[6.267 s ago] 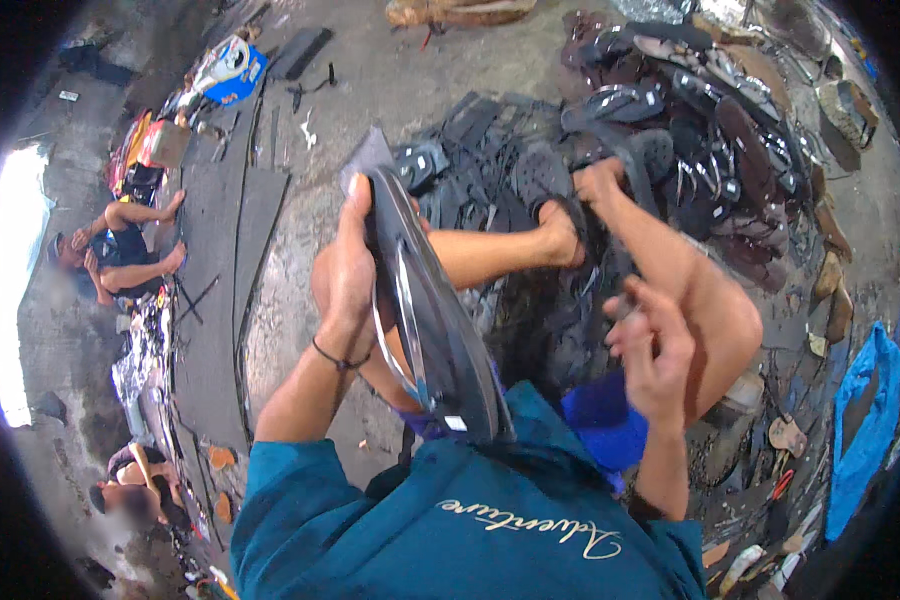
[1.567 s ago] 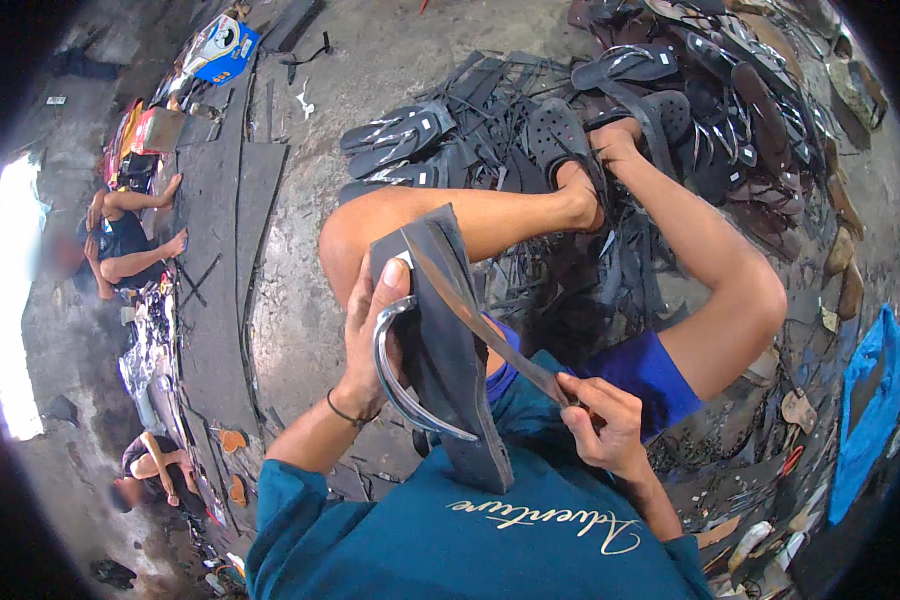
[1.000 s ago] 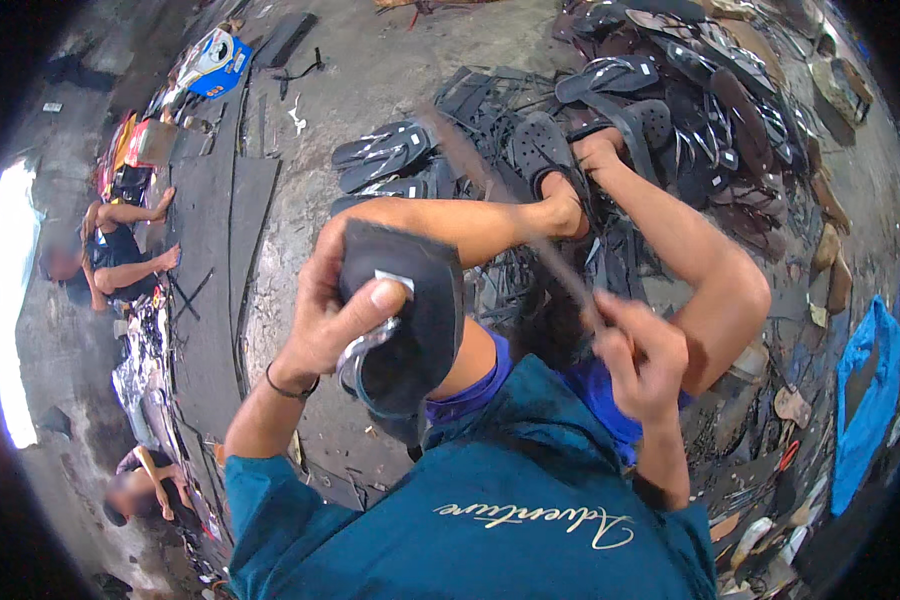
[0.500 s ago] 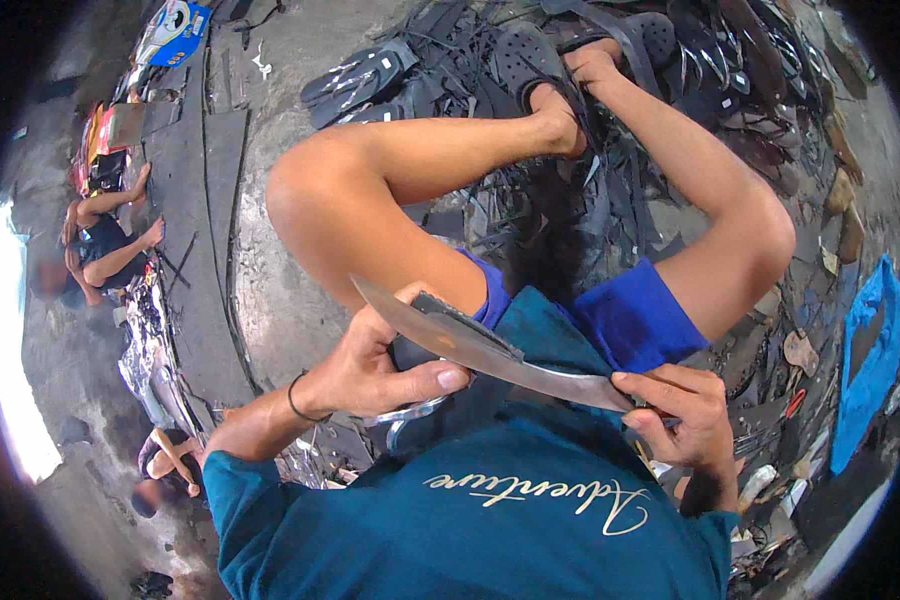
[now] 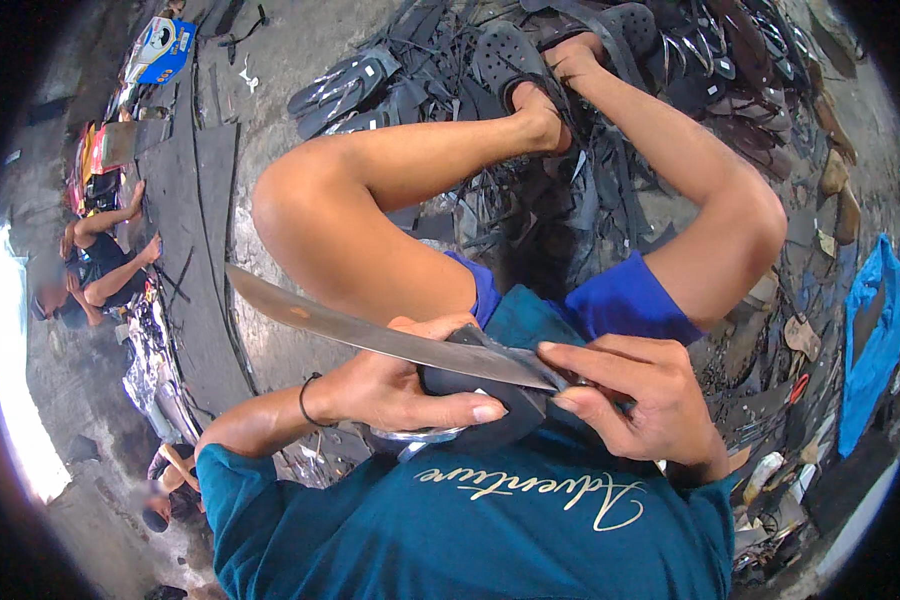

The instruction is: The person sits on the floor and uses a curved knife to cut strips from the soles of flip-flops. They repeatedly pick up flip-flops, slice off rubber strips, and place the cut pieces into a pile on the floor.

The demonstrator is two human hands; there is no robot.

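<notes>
Crossing a black, silver-strapped sandal [image 5: 517,423], a long, curved grey metal blade [image 5: 390,343].
Left hand [image 5: 400,390], fingers curled, grips the sandal before the teal shirt [image 5: 450,540]; right hand [image 5: 635,392] pinches the blade's right end between thumb and fingers.

Pale cursive lettering [image 5: 530,492] crosses teal shirt [image 5: 450,530]; blue-and-white box [image 5: 166,50] bears print; white sandal labels [image 5: 375,120] too small to read.

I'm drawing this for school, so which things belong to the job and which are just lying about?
For the job:
long blade, in the right hand
black sandal, in the left hand

Seemingly lying about:
blue sheet
blue box
white scrap
</notes>
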